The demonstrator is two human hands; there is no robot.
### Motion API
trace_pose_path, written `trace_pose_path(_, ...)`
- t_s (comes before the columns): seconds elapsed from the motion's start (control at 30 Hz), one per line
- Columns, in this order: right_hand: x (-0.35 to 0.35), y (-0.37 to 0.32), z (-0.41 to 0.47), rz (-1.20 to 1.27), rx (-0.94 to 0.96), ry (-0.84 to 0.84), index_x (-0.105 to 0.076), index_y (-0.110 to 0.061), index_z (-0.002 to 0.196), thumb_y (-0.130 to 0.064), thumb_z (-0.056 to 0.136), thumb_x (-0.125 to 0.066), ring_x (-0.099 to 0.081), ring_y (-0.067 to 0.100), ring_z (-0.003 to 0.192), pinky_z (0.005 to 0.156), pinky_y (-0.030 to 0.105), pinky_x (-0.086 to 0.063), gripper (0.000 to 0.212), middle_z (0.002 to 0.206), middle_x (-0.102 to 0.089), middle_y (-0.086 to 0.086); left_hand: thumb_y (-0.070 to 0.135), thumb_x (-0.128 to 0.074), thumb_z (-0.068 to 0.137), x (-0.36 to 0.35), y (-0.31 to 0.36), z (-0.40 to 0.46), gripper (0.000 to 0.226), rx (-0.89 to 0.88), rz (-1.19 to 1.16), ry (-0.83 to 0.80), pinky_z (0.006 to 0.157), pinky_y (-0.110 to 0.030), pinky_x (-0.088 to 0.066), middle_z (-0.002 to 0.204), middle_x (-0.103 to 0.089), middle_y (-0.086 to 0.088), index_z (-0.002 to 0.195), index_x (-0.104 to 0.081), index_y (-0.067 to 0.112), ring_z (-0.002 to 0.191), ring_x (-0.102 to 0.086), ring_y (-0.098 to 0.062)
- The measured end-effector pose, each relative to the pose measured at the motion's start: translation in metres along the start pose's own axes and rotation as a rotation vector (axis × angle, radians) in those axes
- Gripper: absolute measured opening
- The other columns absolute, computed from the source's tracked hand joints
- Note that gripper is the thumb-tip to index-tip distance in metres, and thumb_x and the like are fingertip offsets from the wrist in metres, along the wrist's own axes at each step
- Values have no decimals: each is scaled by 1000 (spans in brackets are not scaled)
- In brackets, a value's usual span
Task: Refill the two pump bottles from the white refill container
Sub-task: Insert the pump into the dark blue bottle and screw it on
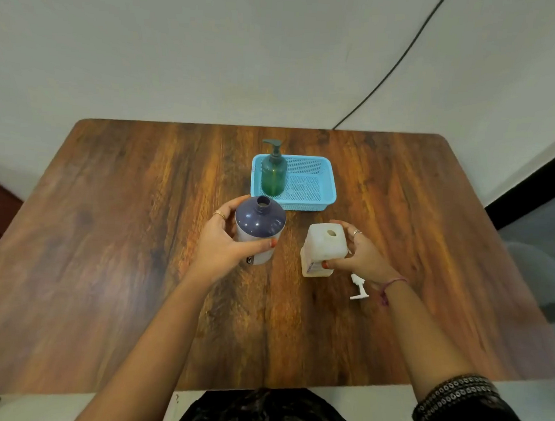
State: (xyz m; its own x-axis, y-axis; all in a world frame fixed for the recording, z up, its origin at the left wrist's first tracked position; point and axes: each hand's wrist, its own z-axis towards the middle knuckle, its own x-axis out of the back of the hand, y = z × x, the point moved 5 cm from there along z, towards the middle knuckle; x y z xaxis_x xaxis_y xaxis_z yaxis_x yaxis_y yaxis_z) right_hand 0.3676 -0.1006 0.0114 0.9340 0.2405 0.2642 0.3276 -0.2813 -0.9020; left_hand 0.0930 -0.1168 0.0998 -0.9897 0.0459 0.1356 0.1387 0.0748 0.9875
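Soft even light, wide-angle edge distortion

No text can be read in full. The dark-topped bottle (259,229), at about 11 o'clock from the white container (323,254), has a dark label strip low on its side with a few pale letters, too small to make out. The white container's front label shows faint print, also illegible.

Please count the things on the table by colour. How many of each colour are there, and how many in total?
Green: 1, pump bottle
Light blue: 1, basket
Dark blue: 1, open bottle, held by left hand
White: 2, refill container, held by right hand, and loose pump
Total: 5
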Motion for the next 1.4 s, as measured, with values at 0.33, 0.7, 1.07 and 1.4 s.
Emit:
trace_pose_path(0.33,34,14,-16,-448,-21,332,-48,-15,137,-2,77,-73,-50,21,126,92,23,-41,66,139,-48,7,10,-91,57,-11,-3,3,85,35,-23,-33,81,-24,-56,121,-64,8,132,-52,21,106,-64,-9)
trace_pose_path(0.7,15,61,-13,-1173,123,-62,-56,-18,133,0,91,-55,-46,25,127,103,29,-39,45,143,-42,8,18,-91,54,-25,-1,5,88,41,-16,-79,80,-23,-57,123,-64,5,132,-52,21,108,-64,-11)
trace_pose_path(1.07,15,61,-19,-1224,220,-123,-59,-12,130,0,90,-55,-50,21,121,102,27,-41,42,140,-45,7,21,-89,49,-27,1,5,90,45,-15,-64,78,-21,-56,122,-64,2,132,-52,17,106,-65,-11)
trace_pose_path(1.4,67,-38,-59,-840,431,279,-72,-5,103,1,84,-66,-55,12,101,81,3,-32,20,118,-58,8,6,-88,60,-28,23,10,82,-22,-26,-43,77,-19,-56,122,-62,5,132,-51,17,105,-65,-7)
